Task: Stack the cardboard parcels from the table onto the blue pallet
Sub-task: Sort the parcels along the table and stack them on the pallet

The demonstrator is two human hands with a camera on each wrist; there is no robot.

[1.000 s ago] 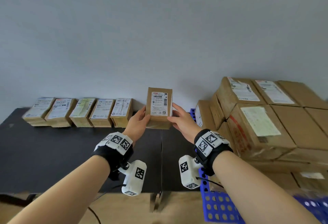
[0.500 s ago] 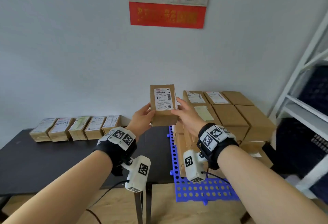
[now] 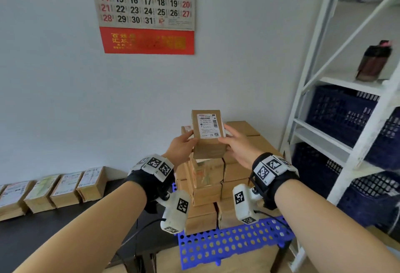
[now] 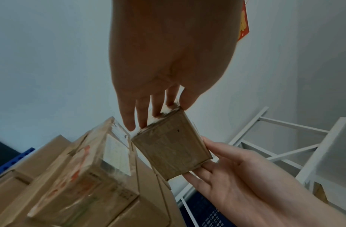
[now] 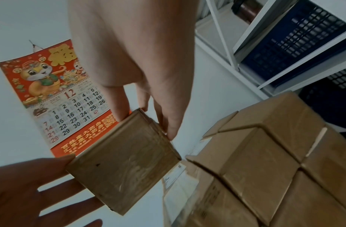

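In the head view, one small cardboard parcel [image 3: 208,134] is held in the air above the stack of parcels [image 3: 207,188] on the blue pallet [image 3: 233,244]. The left hand [image 3: 180,148] grips its left side, the right hand [image 3: 239,145] its right side, each with a thumb on the labelled top face. Both forearms reach forward, wrists raised. Four more parcels [image 3: 65,188] show in a row on the black table [image 3: 54,236] at the left, the row cut by the frame edge. A calendar [image 3: 147,11] hangs on the wall; a white shelf rack [image 3: 320,91] with dark blue crates [image 3: 339,110] stands at the right.

In the left wrist view, the left hand's fingers [image 4: 143,113] run down one end of the parcel [image 4: 172,145], and the right hand's fingers [image 4: 213,162] cup its opposite edge. The stacked boxes [image 4: 80,176] lie below.

In the right wrist view, the right hand's thumb and fingers [image 5: 168,122] clasp the parcel's [image 5: 125,161] edge, while the left hand's fingers [image 5: 41,188] support the far side from underneath. The stack [image 5: 265,161] sits just beside it, lower right.
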